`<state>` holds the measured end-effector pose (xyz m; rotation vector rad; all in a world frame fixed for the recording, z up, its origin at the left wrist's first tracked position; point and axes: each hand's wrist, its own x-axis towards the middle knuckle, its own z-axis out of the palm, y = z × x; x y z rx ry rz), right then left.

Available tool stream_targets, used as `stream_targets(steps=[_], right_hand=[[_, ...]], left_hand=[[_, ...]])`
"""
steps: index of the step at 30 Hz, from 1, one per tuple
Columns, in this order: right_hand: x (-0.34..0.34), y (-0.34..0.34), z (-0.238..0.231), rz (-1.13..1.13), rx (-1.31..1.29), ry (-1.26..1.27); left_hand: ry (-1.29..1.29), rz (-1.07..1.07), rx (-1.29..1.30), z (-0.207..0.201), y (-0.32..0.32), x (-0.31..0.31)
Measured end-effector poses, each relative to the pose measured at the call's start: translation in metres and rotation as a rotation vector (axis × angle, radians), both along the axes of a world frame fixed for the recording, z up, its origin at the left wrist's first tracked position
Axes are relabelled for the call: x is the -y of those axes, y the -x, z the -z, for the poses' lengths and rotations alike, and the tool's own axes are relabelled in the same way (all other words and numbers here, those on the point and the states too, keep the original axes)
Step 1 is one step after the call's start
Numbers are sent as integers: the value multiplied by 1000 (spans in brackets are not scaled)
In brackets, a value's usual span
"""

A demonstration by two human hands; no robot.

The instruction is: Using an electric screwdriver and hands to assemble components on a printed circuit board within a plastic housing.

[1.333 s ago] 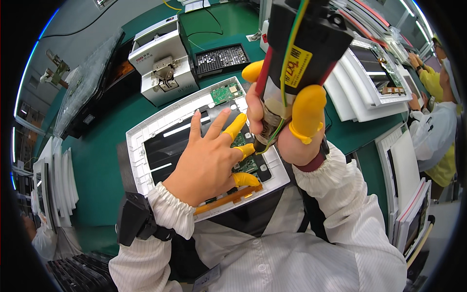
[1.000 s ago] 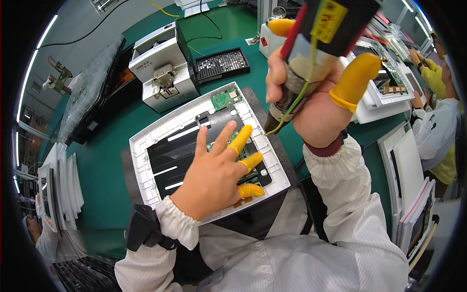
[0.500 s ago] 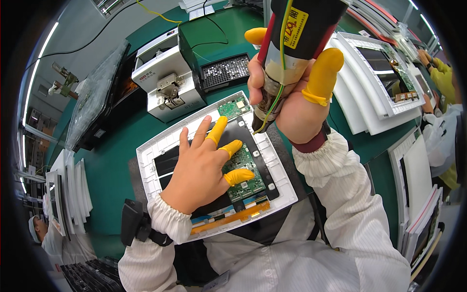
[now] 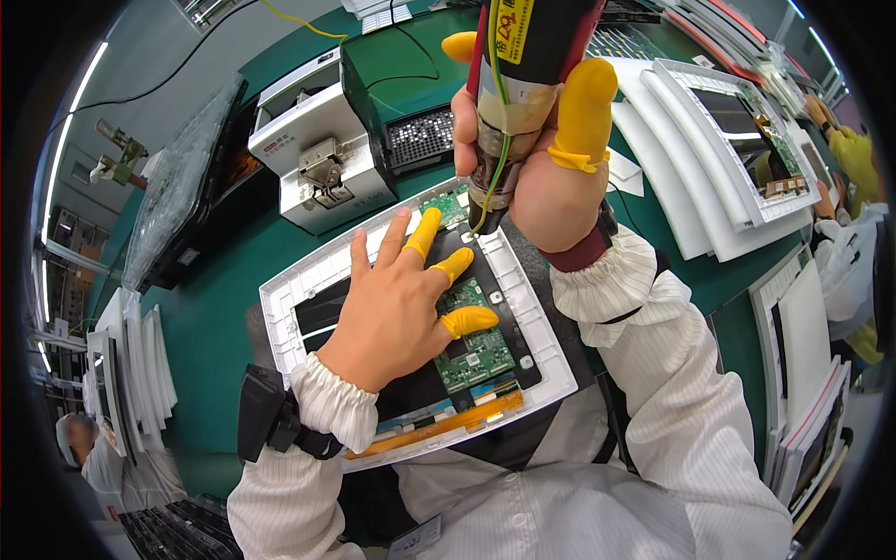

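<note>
My left hand (image 4: 387,322) lies with fingers spread across an open display panel with a white frame (image 4: 549,378), yellow cots on some of its fingers. Under and beside it are a green circuit board (image 4: 476,353) and a black plate. An orange strip (image 4: 448,433) runs along the panel's near edge. My right hand (image 4: 558,196), also with yellow cots, is wrapped round an upright black-and-red electric screwdriver (image 4: 518,103) with a green-yellow wire. Its lower end is at the panel's far right part, near a small green board (image 4: 446,203); whether the tip touches cannot be seen.
A white box-shaped machine with a metal front mechanism (image 4: 325,168) stands beyond the panel, next to a black perforated tray (image 4: 431,138). White panels are stacked at right (image 4: 667,177) and left (image 4: 154,364). A co-worker's yellow sleeve (image 4: 851,149) shows at far right.
My right hand has brought the screwdriver leftward, its lower end now over the plate's far end. My left hand has shifted slightly right, still spread, and the panel has moved slightly.
</note>
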<state>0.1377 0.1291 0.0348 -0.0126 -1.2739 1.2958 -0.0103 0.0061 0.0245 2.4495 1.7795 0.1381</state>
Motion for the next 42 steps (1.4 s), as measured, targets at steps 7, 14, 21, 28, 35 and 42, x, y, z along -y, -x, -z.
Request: stream_targets(steps=[7,14,21,28,35,42], right_hand=[[4,5,4,137,208,-6],[4,10,7,27,37,82],[6,12,8,66,60,23],[9,19,7,63,58,26],[8,19,9,179,106,-54],[6,18,6,151,105,-37]], left_hand=[[74,-14,-22,-3,1,-2],[34,2,-23,2,5,-2],[61,2,-49,0,5,-3],[17,3,-45,5,8,-3],[91,-17,-16,2,6,-5],[111,-14,-16,-1,6,-6]])
